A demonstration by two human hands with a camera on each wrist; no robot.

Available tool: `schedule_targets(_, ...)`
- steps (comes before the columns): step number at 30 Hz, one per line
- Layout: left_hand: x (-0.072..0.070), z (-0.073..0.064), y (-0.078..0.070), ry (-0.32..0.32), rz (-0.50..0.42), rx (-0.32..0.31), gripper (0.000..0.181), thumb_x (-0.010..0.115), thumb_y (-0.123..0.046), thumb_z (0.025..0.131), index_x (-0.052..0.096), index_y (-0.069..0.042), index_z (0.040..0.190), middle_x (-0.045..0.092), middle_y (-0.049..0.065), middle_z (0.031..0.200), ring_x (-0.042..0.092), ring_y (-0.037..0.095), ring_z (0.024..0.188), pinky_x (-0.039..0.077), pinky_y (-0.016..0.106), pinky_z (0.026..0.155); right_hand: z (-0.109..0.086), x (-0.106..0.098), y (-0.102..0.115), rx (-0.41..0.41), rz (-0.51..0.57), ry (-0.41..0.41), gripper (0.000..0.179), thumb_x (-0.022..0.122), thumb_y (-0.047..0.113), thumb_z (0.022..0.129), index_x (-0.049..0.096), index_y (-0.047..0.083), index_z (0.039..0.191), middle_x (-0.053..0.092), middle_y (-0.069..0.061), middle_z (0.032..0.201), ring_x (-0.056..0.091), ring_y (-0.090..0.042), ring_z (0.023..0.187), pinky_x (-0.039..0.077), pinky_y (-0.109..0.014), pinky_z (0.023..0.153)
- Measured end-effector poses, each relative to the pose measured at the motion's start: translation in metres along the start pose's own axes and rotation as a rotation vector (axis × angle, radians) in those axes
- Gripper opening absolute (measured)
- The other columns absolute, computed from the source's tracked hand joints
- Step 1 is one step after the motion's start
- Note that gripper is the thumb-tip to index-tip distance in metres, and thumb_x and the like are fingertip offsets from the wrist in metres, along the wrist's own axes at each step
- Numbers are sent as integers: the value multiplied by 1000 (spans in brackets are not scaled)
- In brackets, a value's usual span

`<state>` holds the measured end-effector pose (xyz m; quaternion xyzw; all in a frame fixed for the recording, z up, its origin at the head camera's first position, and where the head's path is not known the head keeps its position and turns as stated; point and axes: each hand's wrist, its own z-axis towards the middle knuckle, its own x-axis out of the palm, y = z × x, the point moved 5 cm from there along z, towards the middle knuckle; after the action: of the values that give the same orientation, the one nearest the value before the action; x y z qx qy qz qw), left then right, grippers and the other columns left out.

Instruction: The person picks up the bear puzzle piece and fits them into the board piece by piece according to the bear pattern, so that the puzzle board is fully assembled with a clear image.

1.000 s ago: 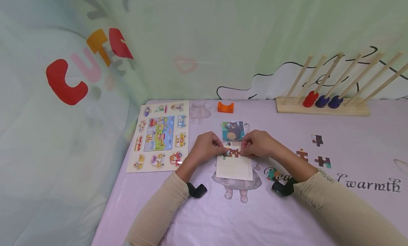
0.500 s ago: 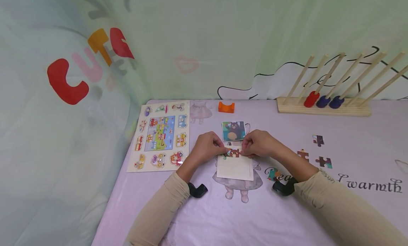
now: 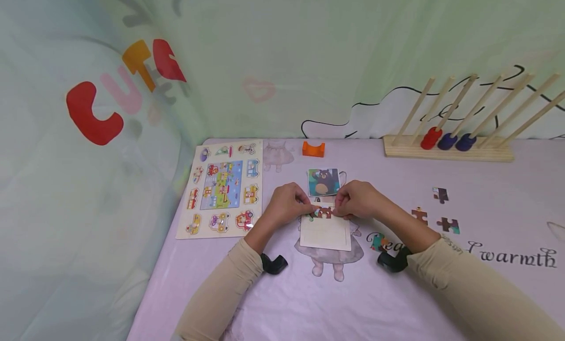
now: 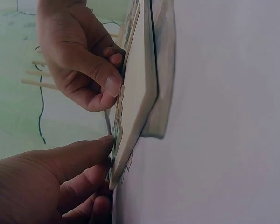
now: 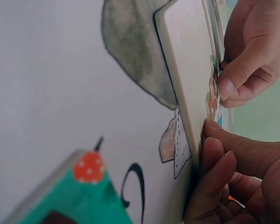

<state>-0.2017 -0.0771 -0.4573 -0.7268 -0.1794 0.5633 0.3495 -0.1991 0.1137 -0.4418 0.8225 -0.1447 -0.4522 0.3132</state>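
In the head view a pale puzzle board (image 3: 325,235) lies mid-table with brown bear-face puzzle pieces (image 3: 324,212) along its far edge. My left hand (image 3: 287,203) is at the board's far left corner, thumb on a piece and fingers bent beside the edge, as the left wrist view shows. From the other side my right hand (image 3: 359,199) pinches a piece at the row's right end; its thumb (image 5: 231,137) and curled fingers show in the right wrist view. My fingers hide parts of both pieces. Just beyond the board lies a bear picture card (image 3: 324,183).
Several loose puzzle pieces (image 3: 449,225) lie to the right; another piece (image 3: 379,242) is by my right wrist. A vehicle peg puzzle (image 3: 220,189) lies left. Behind are an orange block (image 3: 313,149) and a wooden peg rack (image 3: 448,148) with red and blue beads.
Both hands stay at the far edge of the board, almost still. The head view has shifted very slightly; the pieces show no clear movement.
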Motion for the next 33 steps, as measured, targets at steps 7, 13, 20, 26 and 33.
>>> schedule_targets(7, 0, -1, -1, -1, 1, -3, 19, 86, -26, 82, 74, -12, 76, 61, -1, 83, 52, 11, 77, 39, 22, 66, 1, 1, 0, 4, -4, 0, 14, 80, 18, 88, 70, 9, 86, 62, -3, 67, 57, -16, 64, 43, -30, 65)
schedule_targets(13, 0, -1, -1, -2, -8, -12, 18, 85, -25, 82, 74, -12, 76, 60, -1, 82, 52, 11, 76, 39, 22, 65, 0, 0, 0, -3, -13, -1, 14, 79, 19, 88, 70, 9, 86, 63, -4, 67, 56, -16, 64, 43, -30, 64)
schedule_targets(20, 0, -1, 0, 3, -11, -23, 19, 86, -25, 82, 73, -12, 76, 60, -1, 83, 52, 11, 76, 40, 22, 65, 0, 0, 0, -3, -12, -2, 14, 79, 18, 88, 70, 8, 86, 63, -4, 68, 56, -16, 65, 43, -30, 64)
schedule_targets(26, 0, -1, -1, -1, -9, -13, 19, 86, -24, 81, 74, -12, 75, 61, -2, 82, 53, 10, 75, 40, 22, 66, 0, 1, 0, 4, 1, 2, 14, 79, 18, 89, 70, 8, 86, 63, -4, 68, 57, -16, 65, 44, -29, 64)
schedule_targets(33, 0, -1, -2, 0, 2, -17, 18, 85, -24, 82, 73, -12, 76, 60, -2, 82, 52, 11, 76, 40, 22, 66, 0, 0, 0, 11, 20, 16, 15, 79, 20, 89, 70, 8, 88, 63, -4, 69, 58, -17, 66, 45, -29, 65)
